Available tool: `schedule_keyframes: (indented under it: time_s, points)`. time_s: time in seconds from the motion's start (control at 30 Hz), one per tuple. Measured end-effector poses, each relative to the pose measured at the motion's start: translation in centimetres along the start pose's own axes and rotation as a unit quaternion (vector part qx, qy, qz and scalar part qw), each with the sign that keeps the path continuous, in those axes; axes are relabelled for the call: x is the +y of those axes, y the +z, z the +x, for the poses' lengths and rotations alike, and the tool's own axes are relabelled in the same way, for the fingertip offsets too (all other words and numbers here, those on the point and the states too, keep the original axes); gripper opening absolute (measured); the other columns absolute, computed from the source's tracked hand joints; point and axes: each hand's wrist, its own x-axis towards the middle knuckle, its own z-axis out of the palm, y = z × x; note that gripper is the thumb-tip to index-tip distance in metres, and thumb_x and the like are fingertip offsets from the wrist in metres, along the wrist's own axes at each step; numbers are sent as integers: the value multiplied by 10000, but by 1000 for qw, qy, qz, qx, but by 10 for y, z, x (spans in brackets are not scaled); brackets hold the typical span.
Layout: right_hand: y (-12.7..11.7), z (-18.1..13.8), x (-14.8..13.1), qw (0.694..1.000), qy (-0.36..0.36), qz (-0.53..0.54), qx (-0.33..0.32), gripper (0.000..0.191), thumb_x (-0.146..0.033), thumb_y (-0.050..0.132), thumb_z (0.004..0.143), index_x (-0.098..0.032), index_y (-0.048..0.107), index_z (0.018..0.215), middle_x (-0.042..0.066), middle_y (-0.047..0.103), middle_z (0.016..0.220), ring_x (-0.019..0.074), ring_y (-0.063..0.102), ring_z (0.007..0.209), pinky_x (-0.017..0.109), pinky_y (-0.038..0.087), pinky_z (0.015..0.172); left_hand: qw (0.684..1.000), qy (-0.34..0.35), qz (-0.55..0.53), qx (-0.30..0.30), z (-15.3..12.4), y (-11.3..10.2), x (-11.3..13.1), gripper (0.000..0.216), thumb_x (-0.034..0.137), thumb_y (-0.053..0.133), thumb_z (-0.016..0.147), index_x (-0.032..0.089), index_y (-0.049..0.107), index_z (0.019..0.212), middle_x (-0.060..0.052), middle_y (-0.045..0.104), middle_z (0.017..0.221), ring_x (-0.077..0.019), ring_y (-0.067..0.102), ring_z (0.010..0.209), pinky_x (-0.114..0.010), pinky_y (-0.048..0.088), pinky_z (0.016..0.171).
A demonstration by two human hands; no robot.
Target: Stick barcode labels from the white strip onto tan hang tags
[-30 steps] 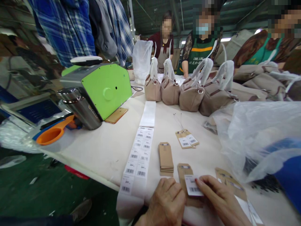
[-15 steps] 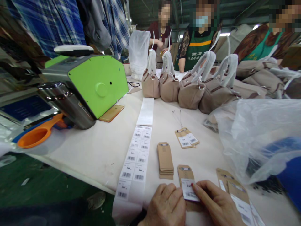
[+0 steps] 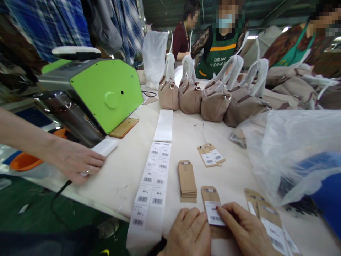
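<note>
At the near edge of the cloth-covered table (image 3: 117,177), the person's two hands are working on one brown hang tag (image 3: 210,206). The left hand (image 3: 189,233) is lying knuckles-up with its fingers curled down beside the tag's left edge, touching it. The right hand (image 3: 246,231) is reaching in from the right, its index finger stretched out and pressing a white barcode sticker (image 3: 214,213) onto the tag's face (the thumb is hidden under the hand, so whether it is pinching anything cannot be told).

Just beyond the tag, a small stack of plain brown tags (image 3: 187,178) is lying on the table, and to the right of the hands more labelled tags (image 3: 270,224) are spreading toward the corner. A long strip of barcode labels (image 3: 153,177) is running from the table's edge back toward the middle. Further up, a pair of stickered tags with strings (image 3: 211,155) is resting alone.

From the left, another person's hand (image 3: 76,160) is lying flat on the table, on a white slip (image 3: 104,146) in front of the green label printer (image 3: 105,94); a gold phone (image 3: 124,127) is sitting just beside the printer. A row of taupe handbags (image 3: 213,103) with wrapped handles is standing across the far side, and a clear plastic bag (image 3: 293,149) is bulging at the right.
</note>
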Motion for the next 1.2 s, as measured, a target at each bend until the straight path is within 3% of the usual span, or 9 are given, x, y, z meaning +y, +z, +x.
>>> schedule_keyframes:
  time_s: [0.37,0.63,0.8,0.9,1.03,1.2]
  points:
    - [2,-2,0,999,5,-42,0,369,-572,477,785,-258,607,640,-52,615,573,148,569,562,233,403,577,1000,-7,-8,-1,-2,1,0,173,61,457,777,97,626,783,-75,692,802,-190,599,765,-300,463,634]
    - [7,-2,3,997,-18,-71,18,368,-546,423,827,-256,577,660,-23,640,606,180,604,583,275,401,595,999,-15,-9,-43,7,-3,1,203,58,431,787,74,622,854,-74,644,754,-192,570,721,-302,429,611]
    - [9,-3,4,991,-18,-134,3,327,-486,390,853,-259,556,686,-21,646,618,197,629,606,295,397,595,997,-11,13,-69,8,-3,1,295,81,339,848,88,634,847,-83,632,774,-189,545,728,-312,389,601]
    - [8,0,5,983,-15,-183,-22,293,-454,386,852,-261,550,706,-13,659,632,207,643,626,297,407,591,998,8,21,-62,5,-1,0,276,94,362,854,82,637,871,-92,658,915,-194,531,793,-323,376,614]
    - [5,4,1,970,-7,-235,-56,257,-418,377,854,-261,534,726,0,679,658,222,663,666,303,417,600,998,17,19,-63,2,0,-2,240,110,402,851,89,640,871,-75,670,943,-190,508,804,-327,367,614]
    - [3,3,-12,951,4,-307,-42,263,-428,374,863,-266,508,705,12,674,631,249,675,667,311,411,573,998,8,10,-64,1,-1,-2,228,123,415,852,90,635,904,-75,674,954,-189,510,814,-335,372,617]
